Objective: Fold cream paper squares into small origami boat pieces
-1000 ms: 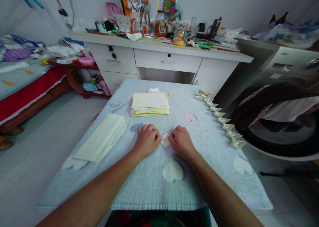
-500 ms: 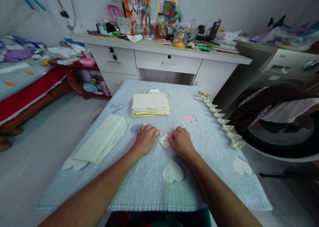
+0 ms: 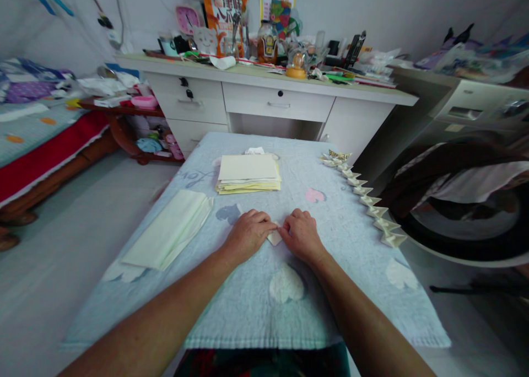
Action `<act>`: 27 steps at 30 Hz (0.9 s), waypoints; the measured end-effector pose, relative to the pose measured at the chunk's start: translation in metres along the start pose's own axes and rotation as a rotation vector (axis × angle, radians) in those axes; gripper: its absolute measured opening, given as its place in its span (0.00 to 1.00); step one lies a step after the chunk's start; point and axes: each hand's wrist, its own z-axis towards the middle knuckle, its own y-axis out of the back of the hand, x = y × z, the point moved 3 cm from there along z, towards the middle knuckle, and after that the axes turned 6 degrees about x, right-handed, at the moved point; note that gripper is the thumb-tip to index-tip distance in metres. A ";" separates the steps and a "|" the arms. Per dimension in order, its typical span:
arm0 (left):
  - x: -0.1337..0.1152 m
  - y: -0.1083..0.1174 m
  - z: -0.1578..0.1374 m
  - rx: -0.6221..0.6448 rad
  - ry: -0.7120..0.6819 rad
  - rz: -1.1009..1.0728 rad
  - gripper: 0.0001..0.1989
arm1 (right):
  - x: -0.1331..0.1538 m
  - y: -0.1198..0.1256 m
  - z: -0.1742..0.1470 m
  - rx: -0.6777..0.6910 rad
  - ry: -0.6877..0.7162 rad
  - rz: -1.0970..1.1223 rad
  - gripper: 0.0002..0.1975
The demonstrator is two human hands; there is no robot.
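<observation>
A small cream piece of folded paper lies on the cloth-covered table between my two hands. My left hand is closed, its fingertips on the paper's left and upper part, hiding some of it. At the right corner, my right hand pinches the paper with thumb and curled fingers. Beyond my hands sits a stack of cream and yellow paper sheets. To the left lies a pale folded sheet bundle.
Along the table's right edge runs a row of several folded paper boats. A crumpled white tissue is behind the stack. A white desk crowded with items stands beyond, a washing machine to the right, a bed to the left.
My left hand has moved right, from beside the folded paper onto it, and now covers its left part. My right hand stays at the paper's right corner.
</observation>
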 end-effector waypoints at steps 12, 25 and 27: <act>0.002 -0.001 0.000 0.028 0.039 -0.034 0.10 | -0.020 0.005 -0.003 -0.023 -0.024 0.151 0.09; 0.005 -0.002 -0.001 0.032 0.068 -0.086 0.10 | -0.011 -0.002 -0.002 -0.026 0.012 0.087 0.27; 0.005 -0.002 -0.001 0.037 0.070 -0.088 0.10 | -0.013 -0.003 -0.002 -0.002 0.018 0.090 0.29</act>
